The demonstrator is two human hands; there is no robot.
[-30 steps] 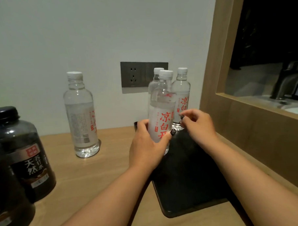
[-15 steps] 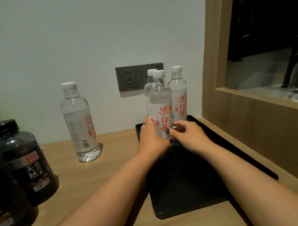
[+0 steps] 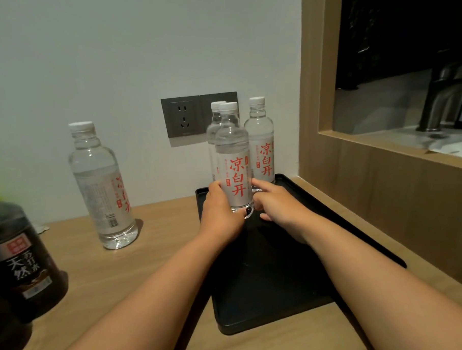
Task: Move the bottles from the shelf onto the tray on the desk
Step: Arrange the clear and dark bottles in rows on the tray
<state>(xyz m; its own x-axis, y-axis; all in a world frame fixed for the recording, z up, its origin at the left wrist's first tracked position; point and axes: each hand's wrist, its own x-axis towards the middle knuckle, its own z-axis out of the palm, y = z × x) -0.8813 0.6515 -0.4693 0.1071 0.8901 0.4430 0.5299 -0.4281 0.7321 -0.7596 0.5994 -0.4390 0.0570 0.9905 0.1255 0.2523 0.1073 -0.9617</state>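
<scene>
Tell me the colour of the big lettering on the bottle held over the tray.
Red, on a white label, on the held bottle; clearest in the head view.

Both hands close on the front water bottle, upright at the black tray's 12 o'clock end: left hand wraps its base, right hand touches it opposite. Another bottle stands on the wooden surface at 9 o'clock.

Clear bottles are capped in white and labelled white with red characters. The tray is black, the surface pale wood-grained. A dark jar, possibly brown, is labelled with white characters.
</scene>
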